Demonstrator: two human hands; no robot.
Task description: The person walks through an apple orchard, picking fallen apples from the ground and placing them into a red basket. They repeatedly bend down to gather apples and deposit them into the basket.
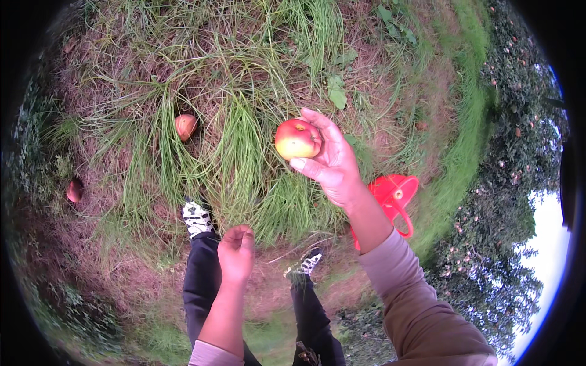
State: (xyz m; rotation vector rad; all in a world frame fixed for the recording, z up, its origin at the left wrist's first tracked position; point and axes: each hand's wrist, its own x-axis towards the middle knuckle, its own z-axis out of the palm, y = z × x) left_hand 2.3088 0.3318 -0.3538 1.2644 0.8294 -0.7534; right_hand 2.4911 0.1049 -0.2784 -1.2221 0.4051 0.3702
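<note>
Picking seems partly done: right hand (332,161) holds one round red-yellow apple (297,139) in curled fingers above the grass (244,146). Left hand (236,251) is loosely closed, empty. Two fallen apples (186,126) remain, red plastic bucket (395,194) nearby.

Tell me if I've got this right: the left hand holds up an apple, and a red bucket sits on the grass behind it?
Not quite. The head view shows the right hand holding the apple; the left hand is empty. The red bucket does sit on the grass behind it.
</note>
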